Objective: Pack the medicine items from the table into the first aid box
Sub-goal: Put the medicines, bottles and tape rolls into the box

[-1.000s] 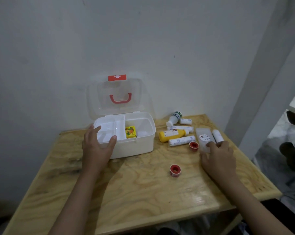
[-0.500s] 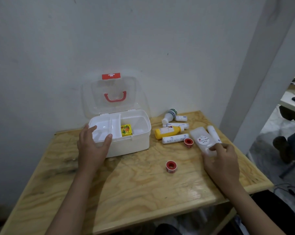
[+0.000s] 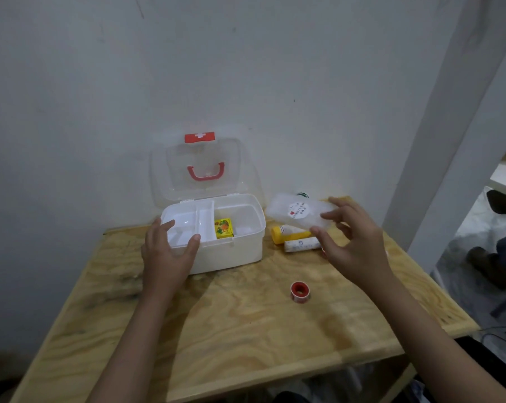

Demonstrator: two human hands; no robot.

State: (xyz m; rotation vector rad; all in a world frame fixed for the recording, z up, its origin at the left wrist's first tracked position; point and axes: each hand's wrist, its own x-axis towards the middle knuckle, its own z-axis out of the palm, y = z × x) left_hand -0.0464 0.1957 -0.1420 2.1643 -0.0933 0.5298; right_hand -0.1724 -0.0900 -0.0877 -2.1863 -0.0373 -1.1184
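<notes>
Translucent white plastic case with a round red-printed label [image 3: 299, 211]: lifted off the tabletop, tilted, held in the air just right of the open box. Clamped by the right hand [image 3: 353, 242], thumb below its near edge, fingers [image 3: 337, 202] curled over its far right end.

White plastic first aid box [image 3: 228, 251]: open at the back of the light plywood tabletop [image 3: 246, 330], clear lid [image 3: 205, 167] with red handle and red cross latch standing upright against the grey wall [image 3: 100, 82]. Divided inside; small yellow carton with orange print [image 3: 224, 228] standing in the right compartment against the divider.

Left hand [image 3: 166, 254]: resting on the box's front left corner, fingers [image 3: 166, 226] spread apart over the rim, thumb on the front edge, gripping nothing else.

Yellow plastic bottle [image 3: 289, 232] and white printed tube [image 3: 301, 245]: lying side by side on the tabletop beneath the lifted case, partly hidden by the right hand. Green-striped cap just visible behind the case.

Small red tape roll [image 3: 298, 291]: lying alone near the middle of the tabletop, well apart from the box.
</notes>
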